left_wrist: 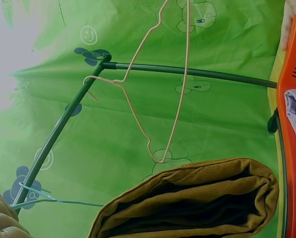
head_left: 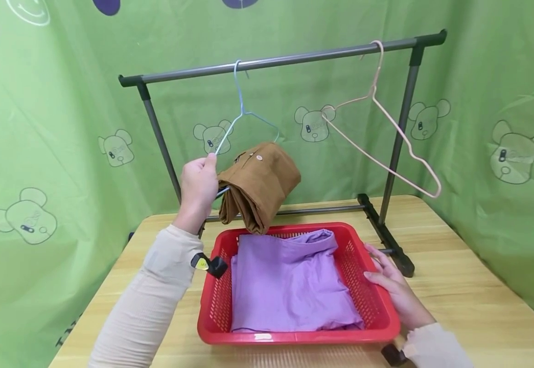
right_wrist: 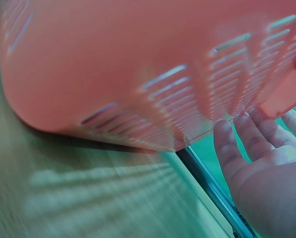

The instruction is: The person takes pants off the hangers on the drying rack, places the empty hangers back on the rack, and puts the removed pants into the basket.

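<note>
Brown garment (head_left: pixel 267 179), folded over blue hanger (head_left: pixel 242 110), just beside fingers of left hand (head_left: pixel 199 184). Pinching hanger wire with those. Holding red basket (head_left: pixel 331 337) by rim with right hand (head_left: pixel 397 291), fingers slightly spread. Purple cloth (head_left: pixel 289 286) in basket, left of right-hand fingers.

Pale sleeves, black wrist cameras

I wear a long, close-fitting left sleeve (head_left: pixel 140 309) in pale cream, its cloth finely textured, lightly creased along the forearm and smoother near the wrist. My right sleeve (head_left: pixel 439 348) is similarly pale and wrinkled, though only its end shows. On my left wrist sits a small black camera (head_left: pixel 217 267), with a yellow label (head_left: pixel 202 263) bearing dark marks too small to read. My right wrist carries another black camera (head_left: pixel 393 354), dark and blocky.
</note>
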`<control>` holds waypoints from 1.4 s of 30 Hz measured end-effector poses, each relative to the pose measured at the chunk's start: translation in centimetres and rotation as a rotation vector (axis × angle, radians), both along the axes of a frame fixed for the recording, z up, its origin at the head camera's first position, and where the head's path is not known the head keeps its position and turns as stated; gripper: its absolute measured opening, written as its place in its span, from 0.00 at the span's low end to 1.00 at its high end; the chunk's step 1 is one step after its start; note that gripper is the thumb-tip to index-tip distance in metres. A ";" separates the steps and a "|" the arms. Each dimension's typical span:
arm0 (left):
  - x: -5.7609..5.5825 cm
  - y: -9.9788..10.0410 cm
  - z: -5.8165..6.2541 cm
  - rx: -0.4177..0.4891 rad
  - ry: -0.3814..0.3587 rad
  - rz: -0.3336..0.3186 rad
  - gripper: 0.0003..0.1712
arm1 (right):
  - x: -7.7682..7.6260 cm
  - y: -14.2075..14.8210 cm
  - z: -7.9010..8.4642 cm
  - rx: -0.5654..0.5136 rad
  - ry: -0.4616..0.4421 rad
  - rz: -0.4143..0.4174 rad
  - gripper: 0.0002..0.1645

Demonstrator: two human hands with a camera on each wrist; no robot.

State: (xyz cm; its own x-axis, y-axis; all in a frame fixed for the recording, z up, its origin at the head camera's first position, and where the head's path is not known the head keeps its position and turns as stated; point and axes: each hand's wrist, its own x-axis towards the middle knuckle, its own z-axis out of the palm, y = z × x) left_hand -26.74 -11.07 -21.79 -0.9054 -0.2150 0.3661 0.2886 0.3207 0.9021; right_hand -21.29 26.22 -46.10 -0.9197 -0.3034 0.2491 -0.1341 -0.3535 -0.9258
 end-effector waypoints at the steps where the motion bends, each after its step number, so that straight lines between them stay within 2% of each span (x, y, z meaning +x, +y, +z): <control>1: 0.0 0.0 0.0 -0.003 0.004 0.003 0.28 | 0.0 0.0 0.0 0.001 -0.001 -0.001 0.35; 11: 0.0 0.0 0.4 0.004 0.002 0.017 0.27 | -0.1 0.1 0.0 -0.028 0.017 0.022 0.34; 18: 0.1 0.0 0.5 0.018 0.002 0.010 0.26 | 0.0 0.2 -0.1 -0.017 0.016 0.004 0.34; 33: 0.3 0.2 0.8 0.009 0.054 0.036 0.27 | -0.1 0.3 0.1 -0.027 0.034 0.020 0.36; 42: 0.4 0.2 0.9 0.013 0.053 0.058 0.27 | -0.1 0.1 -0.1 -0.044 0.025 0.028 0.35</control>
